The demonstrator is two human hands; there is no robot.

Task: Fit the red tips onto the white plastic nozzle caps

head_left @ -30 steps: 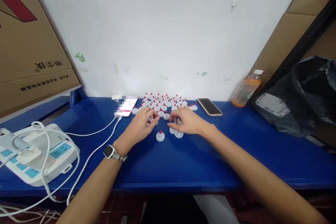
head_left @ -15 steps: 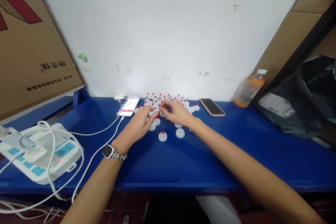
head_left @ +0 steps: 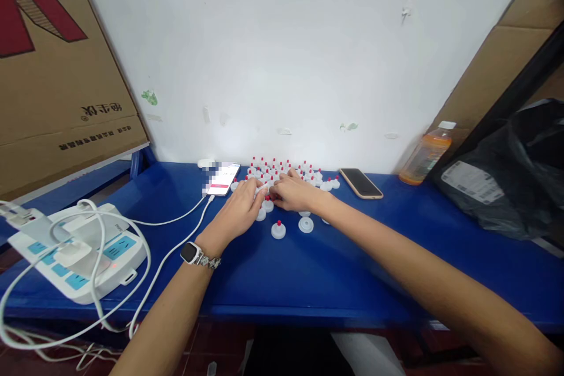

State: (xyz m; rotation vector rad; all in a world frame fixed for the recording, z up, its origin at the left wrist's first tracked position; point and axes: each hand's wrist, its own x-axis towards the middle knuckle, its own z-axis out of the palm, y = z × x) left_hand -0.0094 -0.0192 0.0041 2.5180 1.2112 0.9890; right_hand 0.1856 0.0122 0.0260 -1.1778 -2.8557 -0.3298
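White caps with red tips (head_left: pixel 265 177) crowd the back edge of a blue surface (head_left: pixel 317 282), two bare hands among them

Fingers first: the left hand's (head_left: pixel 240 207) are bent, thumb side by side with the index finger, against the near side of the cluster. The right hand's (head_left: pixel 293 192) curl downward, their tips almost meeting the left's. Whether either hand is clamped on a cap, I cannot tell; the tips are partly hidden. Both backs face up, and the forearms slant in from the front edge. The left wrist wears one watch (head_left: pixel 190 252).

More than twenty caps are visible, overlapping too much for an exact count. Nearer the front edge, one cap stands alone, red tip up (head_left: pixel 278 230); right of it, one flat ringed piece (head_left: pixel 305 224) lies.

Two phones flank the cluster: one lit, left (head_left: pixel 224 182), and one dark, right (head_left: pixel 361 183). One orange-filled bottle (head_left: pixel 425 154) stands near the back right corner, beside one black bag (head_left: pixel 497 170). One power strip (head_left: pixel 57 273) occupies the left end.
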